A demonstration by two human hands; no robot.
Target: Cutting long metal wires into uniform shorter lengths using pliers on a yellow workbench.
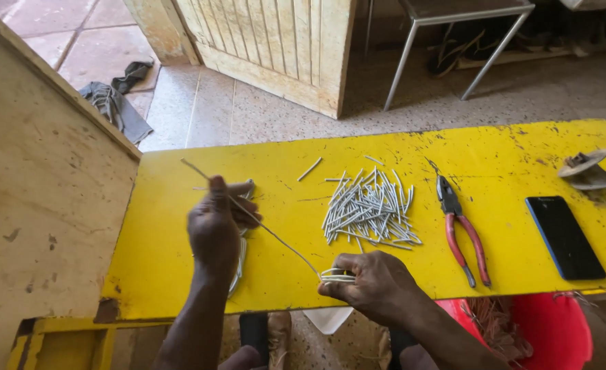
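Left hand (214, 223) pinches thin pale wire (275, 236); right hand (375, 284) at 5 o'clock grips small white wire bundle (337, 276), mostly hidden by fingers. Yellow table (508, 147) edge hides red bucket (556, 329).

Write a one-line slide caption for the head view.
Left hand and right hand pull a thin wire taut over a yellow table, beside cut wire pieces and red pliers.
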